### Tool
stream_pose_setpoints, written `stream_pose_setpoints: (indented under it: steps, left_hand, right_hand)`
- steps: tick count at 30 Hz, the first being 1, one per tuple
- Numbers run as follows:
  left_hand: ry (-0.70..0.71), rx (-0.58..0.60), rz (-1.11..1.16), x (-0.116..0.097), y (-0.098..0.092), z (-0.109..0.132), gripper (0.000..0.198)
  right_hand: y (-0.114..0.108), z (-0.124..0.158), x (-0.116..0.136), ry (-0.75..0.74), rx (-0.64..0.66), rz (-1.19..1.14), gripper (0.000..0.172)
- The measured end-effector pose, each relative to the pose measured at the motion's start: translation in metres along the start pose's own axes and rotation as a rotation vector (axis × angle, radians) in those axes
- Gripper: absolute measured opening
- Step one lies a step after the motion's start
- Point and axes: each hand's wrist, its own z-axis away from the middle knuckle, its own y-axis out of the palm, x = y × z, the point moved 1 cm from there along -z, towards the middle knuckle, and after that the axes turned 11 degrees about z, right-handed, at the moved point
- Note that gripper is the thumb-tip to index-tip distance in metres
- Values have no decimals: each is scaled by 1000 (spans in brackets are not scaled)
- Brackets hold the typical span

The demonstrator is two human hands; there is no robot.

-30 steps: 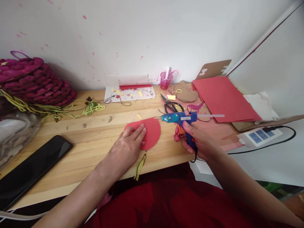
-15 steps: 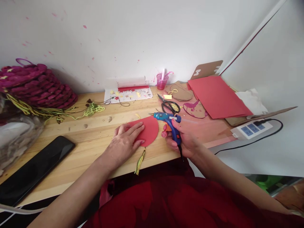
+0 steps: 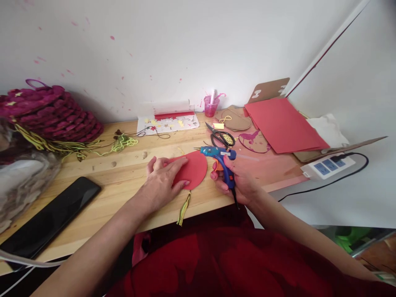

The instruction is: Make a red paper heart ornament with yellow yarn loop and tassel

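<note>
the left hand [image 3: 161,181] lies flat, fingers spread, its grip open and pressing the red paper disc [image 3: 193,168] onto the worktop [image 3: 123,181]. a yellow-green tassel [image 3: 183,207] hangs below its fingertips. just right of the disc, the right hand [image 3: 236,181] has its grip closed around the blue glue gun [image 3: 218,153], nozzle over the disc's upper edge. black scissors [image 3: 221,137] lie beyond the gun.

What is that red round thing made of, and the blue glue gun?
The red round piece looks like thin matte paper or craft foam: flat, dull, with a cleanly cut edge. The glue gun looks like glossy hard plastic, judging by its shine.
</note>
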Motion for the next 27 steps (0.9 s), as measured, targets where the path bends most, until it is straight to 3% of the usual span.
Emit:
stream_pose_setpoints:
  steps: [10, 16, 22, 27]
  left_hand:
    - [103, -101, -95, -3, 12, 5, 41]
    - [167, -51, -59, 3, 3, 3, 36]
    - [249, -64, -171, -7, 0, -2, 32]
    - [224, -10, -147, -6, -4, -6, 30]
  right_hand:
    - [4, 2, -1, -26, -16, 48, 42]
    - [-1, 0, -6, -48, 8, 22, 44]
    - [-2, 0, -5, -23, 12, 41, 44]
    - [2, 1, -3, -46, -11, 38, 43]
